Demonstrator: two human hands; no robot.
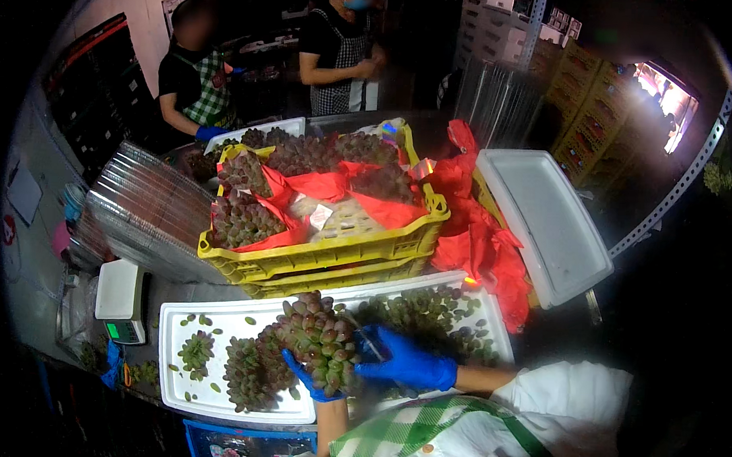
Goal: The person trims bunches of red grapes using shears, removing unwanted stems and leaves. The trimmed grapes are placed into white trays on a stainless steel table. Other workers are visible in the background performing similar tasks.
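A large bunch of reddish-green grapes (320, 335) is held up by my left hand (312, 381), in a blue glove, with fingers beneath its lower end. Beside the bunch's right flank is my right hand (407, 360), also blue-gloved, gripping a slender metal tool (371, 343) that looks like scissors; its tip is by the grapes. Under both hands lie white foam trays. The left tray (200, 395) bears more bunches (246, 369), a small cluster (196, 354) and loose grapes. Greener grapes (423, 309) and many loose ones lie in the right tray (496, 311).
Stacked yellow crates (341, 252) with grapes and red wrapping (319, 187) stand beyond the trays. At left are a digital scale (119, 292), orange-handled scissors (127, 374) and stacked clear plastic containers (149, 209). A white foam tray (545, 216) leans at right. Two people work across the table.
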